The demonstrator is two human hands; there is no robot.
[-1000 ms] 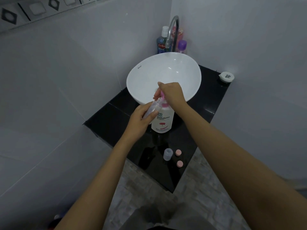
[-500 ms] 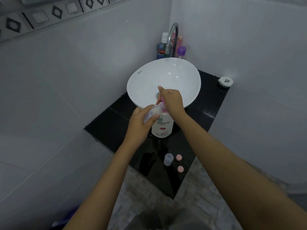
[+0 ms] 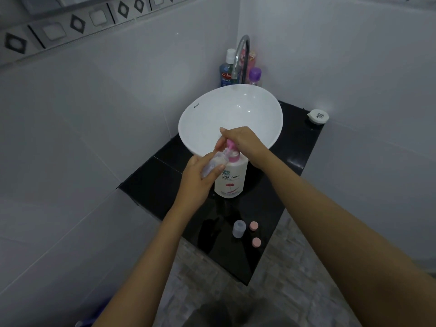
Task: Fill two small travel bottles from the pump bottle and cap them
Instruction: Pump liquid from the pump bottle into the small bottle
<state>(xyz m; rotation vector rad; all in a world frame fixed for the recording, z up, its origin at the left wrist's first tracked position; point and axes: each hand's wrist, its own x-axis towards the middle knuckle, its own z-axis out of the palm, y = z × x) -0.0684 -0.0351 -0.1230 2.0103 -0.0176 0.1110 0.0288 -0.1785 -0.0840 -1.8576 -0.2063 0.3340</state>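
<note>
A glossy black counter (image 3: 162, 185) is set into a corner of pale grey tiled walls; a patterned border strip (image 3: 77, 22) with black diamonds runs along the upper left wall. A white vessel basin (image 3: 203, 114) sits at the back of the counter under a curved chrome tap (image 3: 240, 55). Behind the basin, a blue mouthwash bottle (image 3: 226, 72), a purple-capped bottle (image 3: 255, 76) and a pink item, partly hidden by the tap, are crowded in the corner. A small white round object (image 3: 318, 116) rests at the counter's far right corner. Mottled grey floor tiles are seen below the counter edge.

The white pump bottle (image 3: 232, 182) stands upright on the counter just in front of the basin, label toward the camera, long axis vertical, pink pump head (image 3: 230, 146) on top with its nozzle pointing left. The right hand (image 3: 245, 142) is laid over the pump head, fingers bent down onto it. A clear travel bottle (image 3: 213, 162) is gripped in the left hand (image 3: 200, 178), fingers and thumb curled around it; its long axis is tilted, mouth up and right toward the nozzle, base down-left inside the hand. Whether nozzle and mouth are touching cannot be told.

Nearer the front edge, a second clear travel bottle (image 3: 239, 228) stands upright and uncapped. Two pink caps are placed just to its right, one (image 3: 253, 225) beside it, the other (image 3: 256, 242) slightly nearer the edge, apart from each other.
</note>
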